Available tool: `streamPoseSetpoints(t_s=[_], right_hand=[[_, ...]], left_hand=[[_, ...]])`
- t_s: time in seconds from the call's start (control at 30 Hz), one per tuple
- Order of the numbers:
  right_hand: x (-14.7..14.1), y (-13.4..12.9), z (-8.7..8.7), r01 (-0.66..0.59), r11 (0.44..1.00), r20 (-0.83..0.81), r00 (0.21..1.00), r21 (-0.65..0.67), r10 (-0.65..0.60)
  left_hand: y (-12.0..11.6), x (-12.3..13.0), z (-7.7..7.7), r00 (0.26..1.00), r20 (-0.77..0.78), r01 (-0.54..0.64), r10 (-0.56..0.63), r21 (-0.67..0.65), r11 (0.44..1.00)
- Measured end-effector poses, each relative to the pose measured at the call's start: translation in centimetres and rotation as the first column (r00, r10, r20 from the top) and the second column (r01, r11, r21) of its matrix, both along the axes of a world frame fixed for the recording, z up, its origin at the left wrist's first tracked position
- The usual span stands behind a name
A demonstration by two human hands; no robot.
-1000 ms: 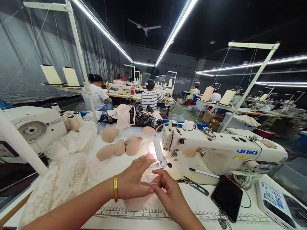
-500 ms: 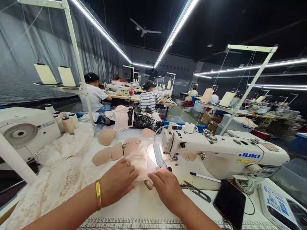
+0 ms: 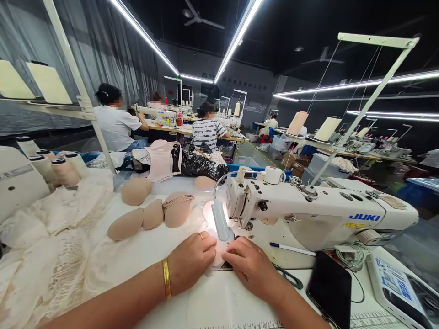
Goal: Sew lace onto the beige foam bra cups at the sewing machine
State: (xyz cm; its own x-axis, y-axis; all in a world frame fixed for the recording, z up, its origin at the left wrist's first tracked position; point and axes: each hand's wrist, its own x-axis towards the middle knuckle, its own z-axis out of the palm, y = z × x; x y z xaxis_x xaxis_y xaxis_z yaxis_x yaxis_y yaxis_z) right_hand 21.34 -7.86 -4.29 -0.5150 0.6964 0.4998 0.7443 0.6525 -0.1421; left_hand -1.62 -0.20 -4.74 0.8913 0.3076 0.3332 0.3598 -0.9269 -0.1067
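Note:
Pale fabric [image 3: 218,259] lies in the lamp's glow at the needle area of the white sewing machine [image 3: 308,214]. My left hand [image 3: 194,260] has its fingers curled closed on the fabric's left edge. On the other side, my right hand [image 3: 252,265] pinches the same fabric near its right edge. The small lamp [image 3: 220,221] hides the needle. Left of the hands are beige foam cups [image 3: 176,210], some stacked, and cream lace [image 3: 68,246] spreads over the table's left side.
Right of my right hand are a pen [image 3: 293,249], thread snips [image 3: 290,277], a black phone [image 3: 329,288] and a white device [image 3: 398,283]. A black plastic bag [image 3: 202,164] lies behind the cups. People sit at machines farther back.
My left hand has moved right, closer to the needle area, and its fingers have closed on the fabric. My right hand has shifted slightly right. The view has turned a little.

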Motion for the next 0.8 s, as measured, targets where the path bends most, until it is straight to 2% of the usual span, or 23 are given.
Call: streamPoseSetpoints(t_s=[0.13,0.37,0.53,0.67,0.8], right_hand=[[0.0,0.1,-0.4,0.027,1.000,-0.031,0.999,-0.013,-0.028],[0.1,0.3,-1.0,0.076,0.995,-0.028,0.997,-0.068,-0.078],[0.1,0.3,-0.9,0.081,0.990,-0.014,0.996,-0.115,-0.083],[0.1,0.2,-0.9,0.091,0.985,-0.012,0.996,-0.144,-0.093],[0.0,0.1,-0.9,0.052,0.990,-0.052,0.997,-0.134,-0.059]], left_hand=[[-0.2,-0.1,-0.4,0.993,0.114,0.026,-0.030,0.031,0.999],[0.1,0.5,-0.7,0.990,0.132,-0.040,0.044,-0.031,0.999],[0.0,0.7,-0.3,0.981,0.194,0.002,-0.004,0.014,1.000],[0.0,1.0,0.2,0.983,0.177,0.046,-0.050,0.022,0.999],[0.4,1.1,-0.7,0.988,0.154,0.030,-0.023,-0.039,0.999]])
